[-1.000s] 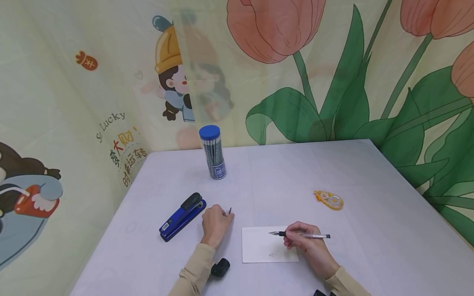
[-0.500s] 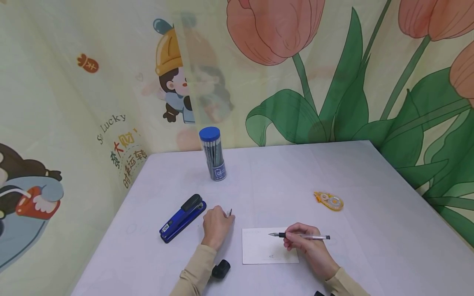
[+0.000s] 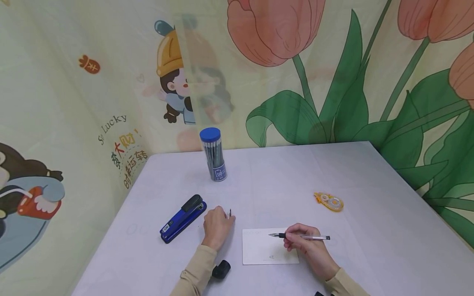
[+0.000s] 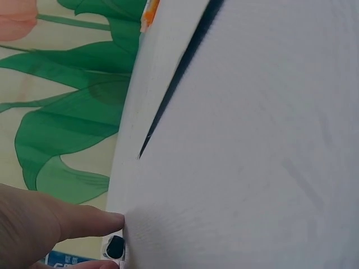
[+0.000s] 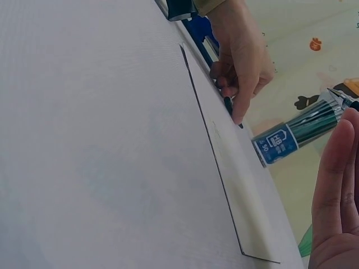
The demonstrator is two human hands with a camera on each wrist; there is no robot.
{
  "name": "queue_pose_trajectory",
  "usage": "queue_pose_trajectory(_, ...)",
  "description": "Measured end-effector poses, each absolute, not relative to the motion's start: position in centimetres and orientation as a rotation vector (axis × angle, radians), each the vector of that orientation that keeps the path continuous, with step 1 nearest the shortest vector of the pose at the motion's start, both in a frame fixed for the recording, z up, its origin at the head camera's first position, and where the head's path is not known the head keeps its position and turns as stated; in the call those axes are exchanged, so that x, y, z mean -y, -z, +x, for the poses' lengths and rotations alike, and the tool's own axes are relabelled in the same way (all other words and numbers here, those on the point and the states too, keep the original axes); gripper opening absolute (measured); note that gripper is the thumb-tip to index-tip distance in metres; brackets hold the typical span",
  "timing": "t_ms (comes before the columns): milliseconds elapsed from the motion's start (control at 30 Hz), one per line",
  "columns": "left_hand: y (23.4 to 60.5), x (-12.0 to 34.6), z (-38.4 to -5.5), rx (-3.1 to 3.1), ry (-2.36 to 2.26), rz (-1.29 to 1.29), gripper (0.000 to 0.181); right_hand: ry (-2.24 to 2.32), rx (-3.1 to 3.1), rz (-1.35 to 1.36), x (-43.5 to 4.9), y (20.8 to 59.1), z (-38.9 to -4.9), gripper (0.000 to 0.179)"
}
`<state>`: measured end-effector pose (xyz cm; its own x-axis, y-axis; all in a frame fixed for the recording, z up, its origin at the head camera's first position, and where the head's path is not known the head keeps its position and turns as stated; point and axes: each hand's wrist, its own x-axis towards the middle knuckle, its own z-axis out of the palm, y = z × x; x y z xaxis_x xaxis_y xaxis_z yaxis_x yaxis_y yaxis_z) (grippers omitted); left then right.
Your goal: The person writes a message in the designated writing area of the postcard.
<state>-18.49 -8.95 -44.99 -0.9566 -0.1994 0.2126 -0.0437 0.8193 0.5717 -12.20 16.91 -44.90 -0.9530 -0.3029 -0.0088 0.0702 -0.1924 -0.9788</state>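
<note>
A: From the left, what's there?

B: The stapler (image 3: 183,219), lying slantwise toward the table's (image 3: 389,230) left edge. The tub (image 3: 213,158) of pencils stands near the far edge, nearer the far left corner than the far right.

A: And the left hand (image 3: 217,226)?

B: Just right of the stapler, pinching a small dark piece, by its look a cap (image 3: 230,212), beyond the far left corner of the card (image 3: 255,248).

A: The card?

B: Flat on the table, with one faint mark (image 3: 271,257) by its near edge. The right hand (image 3: 312,250), at the card's right edge, grips the pen (image 3: 314,237), bare nib pointing left. The right wrist view shows that nib clear of the card.

A: Further right?

B: Only the tape (image 3: 329,202), toward the far right corner.

A: What's just changed?

B: Hardly anything. The head view slides down slightly, probably from the head lifting; both hands keep their places, and I see no new mark. I'd call it a pause: cap off, no stroke under way.
</note>
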Motion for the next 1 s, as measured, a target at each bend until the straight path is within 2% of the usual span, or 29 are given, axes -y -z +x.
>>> queue_pose_trajectory(300,44.6,9.1,-18.2,2.737,0.822,0.18,0.033,2.232,-1.831,-0.267,-16.9,44.8,-12.4,0.005)
queue_pose_trajectory(500,43.9,9.3,-17.4,2.749,0.746,0.087,0.025,2.222,-1.846,-0.25,-16.9,44.7,-12.4,0.003)
queue_pose_trajectory(833,43.4,9.7,-16.2,2.777,0.783,-0.387,0.014,2.241,-1.848,-0.275,-16.9,44.8,-12.4,0.003)
queue_pose_trajectory(1000,43.4,9.8,-15.7,2.779,0.753,-0.539,0.013,2.231,-1.849,-0.254,-16.9,44.7,-12.5,0.004)
